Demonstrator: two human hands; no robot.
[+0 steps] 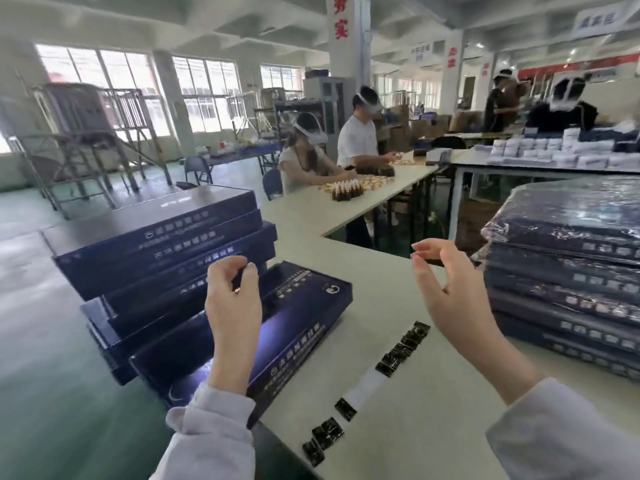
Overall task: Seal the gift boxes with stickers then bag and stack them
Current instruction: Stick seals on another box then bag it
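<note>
The gift box (pixel 242 344) runs along the bench's (pixel 433 438) left edge under your left grip (pixel 232 299), curled on I cannot tell what; your right grip (pixel 450 292), loosely spread, is farther off.

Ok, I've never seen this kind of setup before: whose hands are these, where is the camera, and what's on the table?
There is no machine here: a person works with bare hands, and the single picture comes from a camera worn on their head, looking forward and down. The left hand hovers with curled fingers over a dark blue gift box lying flat on the white table. The right hand is raised with thumb and forefinger close together. Whether either grip holds a sticker is too small to tell. Beside the box runs a strip of dark stickers. At the left is a stack of unbagged boxes; at the right, a stack of boxes in clear bags.
</note>
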